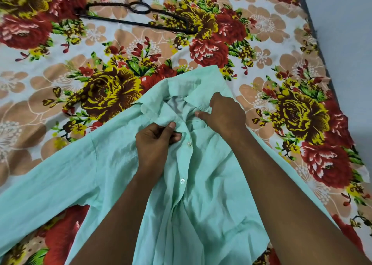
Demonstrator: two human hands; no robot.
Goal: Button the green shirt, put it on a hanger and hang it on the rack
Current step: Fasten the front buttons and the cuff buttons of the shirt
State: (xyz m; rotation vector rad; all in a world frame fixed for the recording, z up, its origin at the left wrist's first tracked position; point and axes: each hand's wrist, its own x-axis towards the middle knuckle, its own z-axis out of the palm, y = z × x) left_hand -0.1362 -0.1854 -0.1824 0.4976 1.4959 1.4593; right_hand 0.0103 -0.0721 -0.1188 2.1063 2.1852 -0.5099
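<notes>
The pale green shirt (203,188) lies spread on the bed, collar pointing away from me, one sleeve stretched to the lower left. Two white buttons show fastened along its placket below my hands. My left hand (155,142) pinches the left front edge of the shirt just under the collar. My right hand (223,113) grips the right front edge beside the collar, thumb pointing left. A black hanger (138,9) lies flat on the bed far beyond the shirt. No rack is in view.
A floral bedsheet (281,67) in red, yellow and peach covers the bed. The bed's right edge (322,49) runs diagonally, with grey floor (346,23) beyond it.
</notes>
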